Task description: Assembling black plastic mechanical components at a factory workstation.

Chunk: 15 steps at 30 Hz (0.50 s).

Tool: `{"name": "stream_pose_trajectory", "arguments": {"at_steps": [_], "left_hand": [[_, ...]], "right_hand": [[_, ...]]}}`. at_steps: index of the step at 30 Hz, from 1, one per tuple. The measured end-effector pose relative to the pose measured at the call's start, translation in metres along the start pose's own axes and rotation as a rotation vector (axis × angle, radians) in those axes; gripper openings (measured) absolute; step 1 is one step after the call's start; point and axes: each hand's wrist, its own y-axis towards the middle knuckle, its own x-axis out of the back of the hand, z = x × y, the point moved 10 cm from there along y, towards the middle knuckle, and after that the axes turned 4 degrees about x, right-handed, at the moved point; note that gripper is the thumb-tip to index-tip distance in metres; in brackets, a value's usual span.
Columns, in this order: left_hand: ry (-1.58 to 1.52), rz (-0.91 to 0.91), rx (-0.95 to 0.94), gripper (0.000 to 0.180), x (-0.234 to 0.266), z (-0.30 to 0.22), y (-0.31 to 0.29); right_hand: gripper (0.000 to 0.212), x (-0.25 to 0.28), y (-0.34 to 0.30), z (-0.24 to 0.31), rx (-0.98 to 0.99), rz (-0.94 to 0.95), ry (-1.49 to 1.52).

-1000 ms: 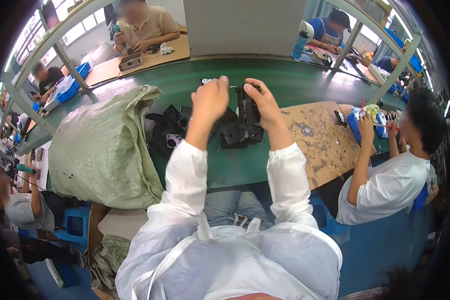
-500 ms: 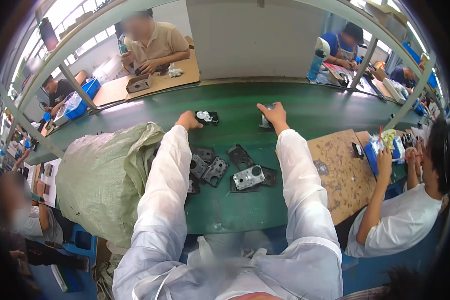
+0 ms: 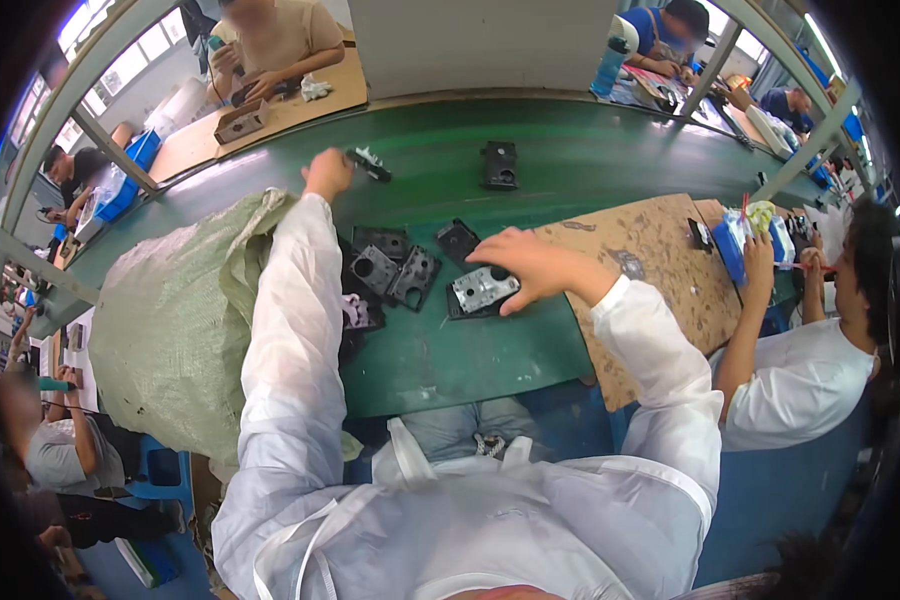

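Note:
My left hand [image 3: 328, 174] is stretched out over the far side of the green belt, its fingers closed on the edge of a tilted black plastic housing [image 3: 372, 166] with pale bits on it. My right hand [image 3: 538, 264] is open, thumb and fingers apart over a silver-grey plate [image 3: 485, 289] that lies on a black housing. Fingertips are close to its edge; whether they touch I cannot tell. Another black housing [image 3: 458, 240] lies just beyond, partly behind the fingers. Between my arms is a loose pile of several black housings [image 3: 411, 278].
A single black housing [image 3: 499, 165] lies farther off on the belt [image 3: 430, 150]. A bulging pale green woven sack [image 3: 175, 330] stands left of my left arm. A stained brown board [image 3: 650, 270] lies at right, beside a seated co-worker [image 3: 805, 380]. Other people work across the belt.
My right hand has let go of a housing on the far belt and come back to the silver-grey plate. The housing in my left hand has tilted. The whole view has shifted.

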Motion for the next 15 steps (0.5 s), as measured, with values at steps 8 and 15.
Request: {"name": "stream_pose_trajectory", "arguments": {"at_steps": [8, 15], "left_hand": [[-0.167, -0.414, -0.102, 0.028, 0.146, -0.104, -0.092], [-1.036, -0.687, -0.159, 0.018, 0.197, -0.116, -0.264]], "right_hand": [[0.072, -0.011, -0.014, -0.003, -0.092, -0.124, 0.216], [0.065, 0.031, -0.060, 0.011, 0.017, -0.691, 1.465]]}}
